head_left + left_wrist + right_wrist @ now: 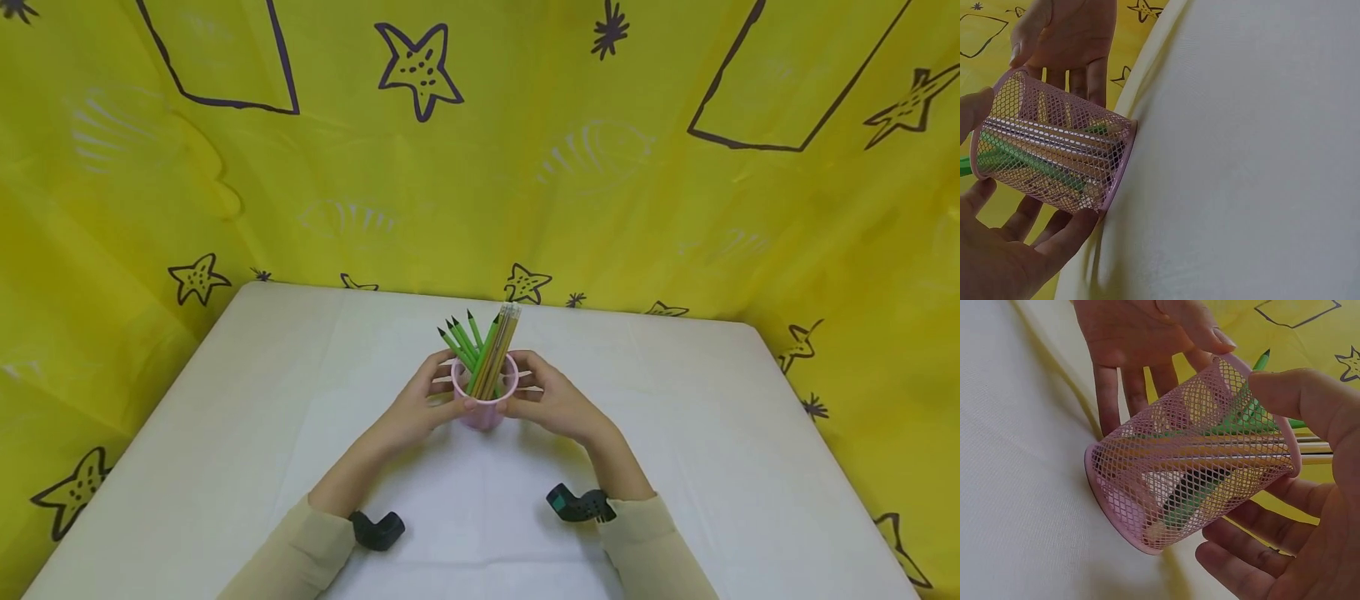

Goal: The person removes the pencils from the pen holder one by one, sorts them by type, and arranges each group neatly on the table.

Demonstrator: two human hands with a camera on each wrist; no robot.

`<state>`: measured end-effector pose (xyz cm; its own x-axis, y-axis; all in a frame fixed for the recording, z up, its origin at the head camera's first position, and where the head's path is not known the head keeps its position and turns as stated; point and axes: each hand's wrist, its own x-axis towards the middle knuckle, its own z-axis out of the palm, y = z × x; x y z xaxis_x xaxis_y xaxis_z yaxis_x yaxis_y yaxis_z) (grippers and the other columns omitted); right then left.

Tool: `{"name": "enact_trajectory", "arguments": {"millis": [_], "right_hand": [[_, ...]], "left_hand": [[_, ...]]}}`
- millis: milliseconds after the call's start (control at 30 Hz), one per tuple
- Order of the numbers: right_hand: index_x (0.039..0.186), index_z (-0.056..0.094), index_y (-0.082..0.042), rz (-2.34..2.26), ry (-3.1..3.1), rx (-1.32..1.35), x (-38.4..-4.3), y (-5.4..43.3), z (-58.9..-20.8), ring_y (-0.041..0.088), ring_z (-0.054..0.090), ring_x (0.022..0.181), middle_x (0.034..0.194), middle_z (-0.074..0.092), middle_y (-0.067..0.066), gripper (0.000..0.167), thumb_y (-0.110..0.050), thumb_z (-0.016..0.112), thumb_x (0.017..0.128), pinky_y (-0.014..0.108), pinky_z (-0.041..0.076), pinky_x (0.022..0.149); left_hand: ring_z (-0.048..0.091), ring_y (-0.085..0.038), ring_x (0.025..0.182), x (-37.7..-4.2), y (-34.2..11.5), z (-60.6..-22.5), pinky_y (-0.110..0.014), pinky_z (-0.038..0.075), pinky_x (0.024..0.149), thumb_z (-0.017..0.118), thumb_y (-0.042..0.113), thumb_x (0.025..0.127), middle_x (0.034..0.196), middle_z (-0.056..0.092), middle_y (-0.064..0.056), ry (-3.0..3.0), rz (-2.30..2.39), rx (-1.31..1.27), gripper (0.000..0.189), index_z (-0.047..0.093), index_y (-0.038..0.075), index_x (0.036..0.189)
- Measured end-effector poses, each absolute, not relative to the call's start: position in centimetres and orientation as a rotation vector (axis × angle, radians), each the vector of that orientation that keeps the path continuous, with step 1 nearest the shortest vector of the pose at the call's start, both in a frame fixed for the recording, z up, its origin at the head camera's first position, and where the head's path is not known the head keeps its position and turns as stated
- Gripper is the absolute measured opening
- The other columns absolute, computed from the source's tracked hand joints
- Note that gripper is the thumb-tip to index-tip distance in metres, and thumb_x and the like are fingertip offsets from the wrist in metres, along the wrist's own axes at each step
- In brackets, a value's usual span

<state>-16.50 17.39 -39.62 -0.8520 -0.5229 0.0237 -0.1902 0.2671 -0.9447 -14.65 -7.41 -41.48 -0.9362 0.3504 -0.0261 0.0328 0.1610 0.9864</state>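
A pink mesh pencil cup [481, 418] stands upright near the middle of the white table. Green pencils [461, 343] with dark points up lean left in it, and a bundle of gold-brown pencils [501, 342] leans right. My left hand [408, 410] holds the cup's left side, thumb at the front of the rim. From the right, my right hand [558, 403] holds it the same way, its thumb close to the other. In the left wrist view, the fingers curve about the mesh wall [1054, 144]. Pencil ends show through the mesh cup [1191, 450] in the right wrist view.
A white cloth [225, 467] covers the table. Yellow sheeting [495, 167] with drawn starfish and fish hangs behind and at both sides. Black wrist cameras [378, 532] sit at the beige sleeves [660, 542].
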Motion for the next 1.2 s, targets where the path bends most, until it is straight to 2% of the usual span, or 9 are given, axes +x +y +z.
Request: {"name": "enact_trajectory", "arguments": {"millis": [133,267,433,567,833,1067,1200], "right_hand": [[0.141,0.044,-0.010,-1.586,2.251,-0.689,-16.5,17.4,-39.6,0.038,0.056,0.120,0.139,0.052,0.013,0.065,-0.015,0.079,0.086,0.054,0.048,0.104],[0.140,0.045,-0.009,-1.560,2.242,-0.702,-16.3,17.4,-39.6,0.034,0.059,0.115,0.137,0.053,0.012,0.064,-0.016,0.079,0.086,0.043,0.054,0.097],[0.136,0.047,-0.005,-1.528,2.191,-0.718,-16.0,17.5,-39.5,0.028,0.063,0.111,0.132,0.055,0.018,0.059,-0.017,0.077,0.088,0.034,0.056,0.092],[0.132,0.052,-0.002,-1.496,2.180,-0.746,-15.9,17.7,-39.2,0.028,0.065,0.108,0.128,0.059,0.021,0.049,-0.018,0.074,0.091,0.036,0.056,0.092],[0.122,0.063,-0.007,-1.559,2.424,-0.633,-16.3,17.7,-39.2,0.026,0.064,0.106,0.116,0.068,0.009,0.033,-0.023,0.070,0.094,0.042,0.054,0.092],[0.112,0.065,-0.002,-1.750,2.416,-0.571,-16.2,16.6,-39.4,0.022,0.066,0.097,0.109,0.069,0.013,0.021,-0.015,0.067,0.095,0.032,0.058,0.085],[0.107,0.064,0.001,-1.803,2.410,-0.563,-16.2,16.3,-39.6,0.021,0.065,0.093,0.104,0.068,0.016,0.017,-0.012,0.065,0.096,0.030,0.059,0.080]], "left_hand": [[0.046,-0.037,0.135,-14.8,-8.0,-41.6,-0.053,0.044,0.109,0.077,0.026,0.088,0.149,0.043,-0.012,2.171,1.824,0.412,0.077,0.032,0.026,0.151],[0.048,-0.035,0.134,-14.8,-8.8,-41.7,-0.051,0.045,0.109,0.077,0.026,0.089,0.149,0.044,-0.011,2.151,1.776,0.468,0.075,0.034,0.023,0.150],[0.052,-0.032,0.130,-14.9,-10.2,-41.6,-0.047,0.047,0.107,0.077,0.021,0.089,0.146,0.047,-0.007,2.117,1.717,0.610,0.069,0.040,0.019,0.147],[0.051,-0.032,0.131,-15.2,-11.0,-41.6,-0.044,0.048,0.107,0.078,0.015,0.087,0.146,0.047,-0.007,2.059,1.700,0.698,0.073,0.038,0.018,0.148],[0.047,-0.035,0.134,-15.1,-10.7,-41.6,-0.043,0.048,0.107,0.082,0.011,0.082,0.149,0.041,-0.013,2.026,1.702,0.693,0.087,0.030,0.019,0.151],[0.050,-0.037,0.130,-14.8,-9.8,-42.1,-0.044,0.051,0.104,0.081,0.007,0.082,0.147,0.043,-0.016,2.049,1.747,0.668,0.081,0.033,0.012,0.148],[0.052,-0.037,0.129,-14.8,-9.5,-42.0,-0.043,0.052,0.102,0.081,0.006,0.082,0.146,0.045,-0.016,2.067,1.751,0.653,0.081,0.035,0.012,0.147]]}}
